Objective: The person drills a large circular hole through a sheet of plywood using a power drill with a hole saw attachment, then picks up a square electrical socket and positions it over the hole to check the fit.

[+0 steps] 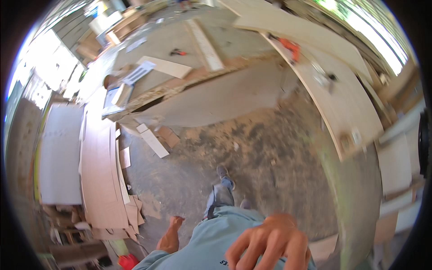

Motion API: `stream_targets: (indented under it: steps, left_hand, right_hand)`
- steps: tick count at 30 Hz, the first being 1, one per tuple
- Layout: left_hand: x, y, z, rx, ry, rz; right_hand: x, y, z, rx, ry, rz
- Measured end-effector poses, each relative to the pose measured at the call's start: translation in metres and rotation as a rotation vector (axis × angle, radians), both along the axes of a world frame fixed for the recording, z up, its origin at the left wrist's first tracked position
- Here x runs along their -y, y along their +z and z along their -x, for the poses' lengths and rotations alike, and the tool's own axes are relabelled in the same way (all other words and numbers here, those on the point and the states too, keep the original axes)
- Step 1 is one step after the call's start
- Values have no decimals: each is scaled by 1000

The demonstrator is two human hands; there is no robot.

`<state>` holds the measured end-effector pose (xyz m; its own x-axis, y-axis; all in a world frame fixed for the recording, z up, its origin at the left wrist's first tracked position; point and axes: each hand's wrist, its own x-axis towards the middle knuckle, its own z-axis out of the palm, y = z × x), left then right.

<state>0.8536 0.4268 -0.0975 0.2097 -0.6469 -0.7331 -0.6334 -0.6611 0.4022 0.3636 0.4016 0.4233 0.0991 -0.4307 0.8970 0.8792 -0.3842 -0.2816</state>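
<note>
Hands empty, both. Right hand (pixel 270 243) close to the camera at the lower edge, blurred, fingers (pixel 237 252) spread apart and pointing down, holding nothing, touching nothing I can make out. Left hand (pixel 171 235) lower left of the body, hanging at the side, fingers loosely curled, nothing in it; nearest thing is the stack of brown boards (pixel 101 180) on the floor, apart from it. Person wears a light blue-grey top (pixel 211 243) and jeans, one shoe (pixel 222 171) stepped forward on the floor.

Floor (pixel 252 153) is bare concrete, dusty, patchy with sawdust. Small offcut plank (pixel 153 142) lies on it near the corner of the big workbench (pixel 180 40). Workbench top carries a pale board (pixel 164 66), a long narrow plank (pixel 205 45), a small red-handled tool (pixel 177 52), and papers or boxes at its left corner. Large white sheet (pixel 60 153) lies left of the brown boards. Long plywood panel (pixel 346 103) runs along the right side, with an orange power tool (pixel 288 46) at its far end. Red object (pixel 128 261) at bottom left, too small to tell. Bright daylight at upper left and upper right.
</note>
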Motion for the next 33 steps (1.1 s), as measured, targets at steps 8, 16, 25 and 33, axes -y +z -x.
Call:
stream_targets:
  steps: [8,16,25,33]
  left_hand:
    - [171,-24,102,344,-212,74]
    - [466,70,242,26,149,545]
    - [495,62,294,-466,732,635]
    - [325,43,254,-211,1361,339]
  right_hand:
    - [292,-148,82,-531,-347,-863]
    - [560,-284,104,-904,-448,-1099]
    - [796,-310,63,-1501,-878,-609]
    - [930,-336,16,-1686,-1389,-204]
